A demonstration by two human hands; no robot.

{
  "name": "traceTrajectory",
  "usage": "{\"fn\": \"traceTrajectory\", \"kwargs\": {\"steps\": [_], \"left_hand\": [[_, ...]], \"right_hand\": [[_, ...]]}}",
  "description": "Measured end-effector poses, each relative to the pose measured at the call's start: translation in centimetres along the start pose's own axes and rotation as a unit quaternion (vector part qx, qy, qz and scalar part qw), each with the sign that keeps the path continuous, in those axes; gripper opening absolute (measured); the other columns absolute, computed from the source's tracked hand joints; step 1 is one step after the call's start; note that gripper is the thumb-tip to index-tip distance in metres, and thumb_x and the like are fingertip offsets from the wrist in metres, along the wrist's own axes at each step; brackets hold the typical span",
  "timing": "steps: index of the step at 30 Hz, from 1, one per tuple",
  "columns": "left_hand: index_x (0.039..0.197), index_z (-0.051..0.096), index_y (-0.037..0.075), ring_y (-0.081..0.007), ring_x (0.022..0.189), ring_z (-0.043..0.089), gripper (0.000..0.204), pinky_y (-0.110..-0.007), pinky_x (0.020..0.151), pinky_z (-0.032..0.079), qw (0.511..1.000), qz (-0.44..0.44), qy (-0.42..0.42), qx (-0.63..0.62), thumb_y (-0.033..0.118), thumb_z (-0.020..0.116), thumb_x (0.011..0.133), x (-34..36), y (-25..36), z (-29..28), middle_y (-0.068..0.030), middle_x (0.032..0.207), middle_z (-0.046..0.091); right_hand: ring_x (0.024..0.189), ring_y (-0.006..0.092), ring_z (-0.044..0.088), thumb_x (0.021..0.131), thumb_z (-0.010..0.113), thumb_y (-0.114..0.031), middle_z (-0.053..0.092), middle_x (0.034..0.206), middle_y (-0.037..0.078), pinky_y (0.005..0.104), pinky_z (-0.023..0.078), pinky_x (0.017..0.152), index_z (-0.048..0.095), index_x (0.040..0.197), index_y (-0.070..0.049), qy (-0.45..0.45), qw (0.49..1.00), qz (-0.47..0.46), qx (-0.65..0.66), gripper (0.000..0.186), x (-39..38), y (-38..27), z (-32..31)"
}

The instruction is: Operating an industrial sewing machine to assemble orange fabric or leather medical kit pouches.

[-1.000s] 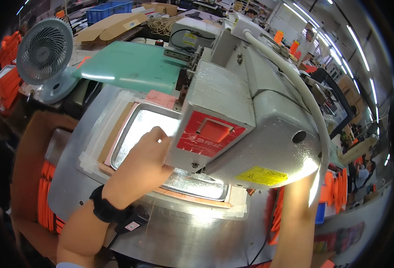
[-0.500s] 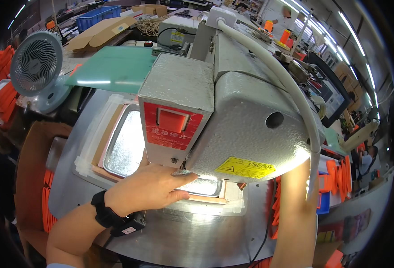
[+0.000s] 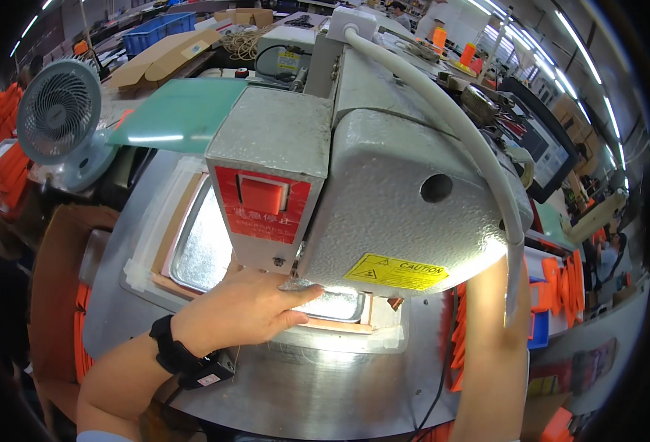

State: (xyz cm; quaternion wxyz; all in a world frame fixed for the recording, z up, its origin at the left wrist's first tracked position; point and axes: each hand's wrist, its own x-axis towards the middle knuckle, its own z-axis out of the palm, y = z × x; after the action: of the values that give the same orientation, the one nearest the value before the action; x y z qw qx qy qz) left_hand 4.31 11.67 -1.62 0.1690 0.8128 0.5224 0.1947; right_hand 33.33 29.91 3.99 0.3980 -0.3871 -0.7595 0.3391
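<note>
My left hand [image 3: 248,309], with a black watch on the wrist, reaches under the grey box [image 3: 266,125] with a red switch panel. Its thumb and index finger are apart; the other fingertips are partly hidden. Beneath lies a shiny metal tray [image 3: 196,250] in a taped frame [image 3: 172,239] on the steel table [image 3: 303,390]. My right forearm [image 3: 494,368] rises beside the machine head [image 3: 391,206], which bears a yellow caution label; my right hand is hidden behind it.
A fan [image 3: 58,110], green sheet [image 3: 167,114] and cardboard box [image 3: 60,265] are at the left. Orange parts [image 3: 564,287], a blue bin [image 3: 538,331] and a monitor [image 3: 546,158] are at the right. A white hose [image 3: 450,110] arches over the machine. People work far back.
My left hand has moved down and its thumb now shows apart below the box. The view has shifted, putting the machine further left in the picture. My right forearm stays beside it.
</note>
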Motion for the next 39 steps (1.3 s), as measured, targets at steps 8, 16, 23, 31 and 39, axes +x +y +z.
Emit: {"fn": "traceTrajectory", "kwargs": {"steps": [8, 16, 23, 31, 39], "left_hand": [[0.125, 0.069, 0.011, -0.0386, 0.117, 0.058, 0.039, -0.048, 0.101, 0.044, 0.997, -0.060, -0.033, -0.031, 0.027, 0.068, 0.089, -0.2, 0.8, -0.3, -0.0171, 0.126, 0.065], [0.131, 0.066, 0.021, -0.0372, 0.093, 0.068, 0.040, -0.056, 0.086, 0.044, 1.000, -0.008, 0.007, 0.018, 0.041, 0.057, 0.097, -0.4, -0.4, 0.9, -0.0143, 0.107, 0.071], [0.127, 0.069, 0.021, -0.0342, 0.092, 0.068, 0.038, -0.057, 0.092, 0.038, 0.999, -0.038, 0.016, -0.006, 0.040, 0.062, 0.094, -0.3, 0.2, 0.7, -0.0106, 0.103, 0.073], [0.131, 0.067, 0.025, -0.0309, 0.127, 0.053, 0.046, -0.066, 0.103, 0.024, 0.998, -0.056, 0.025, -0.014, 0.038, 0.069, 0.088, -0.4, 0.5, 0.7, -0.0072, 0.130, 0.064], [0.133, 0.065, 0.027, -0.0331, 0.133, 0.048, 0.047, -0.075, 0.105, 0.018, 0.997, -0.077, -0.017, -0.009, 0.043, 0.067, 0.089, -0.2, 0.4, 0.1, -0.0075, 0.141, 0.057]], "right_hand": [[0.073, 0.0284, 0.066, 0.095, 0.043, -0.051, 0.064, 0.093, 0.017, 0.0394, 0.052, 0.064, 0.059, 0.114, 0.006, 0.000, 1.000, 0.002, -0.001, 0.062, -0.2, 0.1, 0.0], [0.075, 0.0285, 0.066, 0.095, 0.045, -0.048, 0.064, 0.094, 0.017, 0.0395, 0.052, 0.065, 0.059, 0.115, 0.005, 0.001, 1.000, 0.000, -0.004, 0.059, 0.0, 0.0, 0.0], [0.076, 0.0286, 0.066, 0.094, 0.047, -0.046, 0.064, 0.096, 0.017, 0.0396, 0.052, 0.066, 0.059, 0.116, 0.005, 0.000, 1.000, -0.004, -0.008, 0.057, 0.1, -0.2, 0.0], [0.078, 0.0287, 0.066, 0.094, 0.049, -0.043, 0.064, 0.097, 0.017, 0.0397, 0.052, 0.068, 0.059, 0.117, 0.005, 0.002, 1.000, 0.001, -0.012, 0.054, -0.5, 0.1, -0.1], [0.080, 0.0288, 0.066, 0.094, 0.051, -0.041, 0.064, 0.098, 0.017, 0.0398, 0.052, 0.069, 0.058, 0.119, 0.005, 0.000, 1.000, -0.001, -0.007, 0.052, -0.3, -0.2, 0.2]]}}
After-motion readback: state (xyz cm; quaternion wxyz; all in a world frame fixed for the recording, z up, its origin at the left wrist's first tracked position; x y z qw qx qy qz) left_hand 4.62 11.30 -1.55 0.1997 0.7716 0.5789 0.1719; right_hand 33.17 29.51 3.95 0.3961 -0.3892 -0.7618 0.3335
